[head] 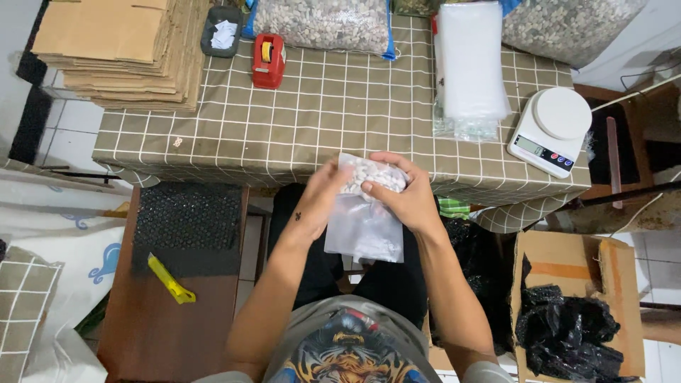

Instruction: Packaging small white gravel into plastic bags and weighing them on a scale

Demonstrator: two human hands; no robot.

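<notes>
While the checked tablecloth (319, 120) spreads beyond the fingertips, a stack of clear bags (468, 64) lies past the right fingers, with a white kitchen scale (550, 131) further right. Both hands grip a small clear bag of pale pieces (365, 213): left hand (319, 195) fingers closed on its left edge, right hand (404, 195) pinching its top.
</notes>
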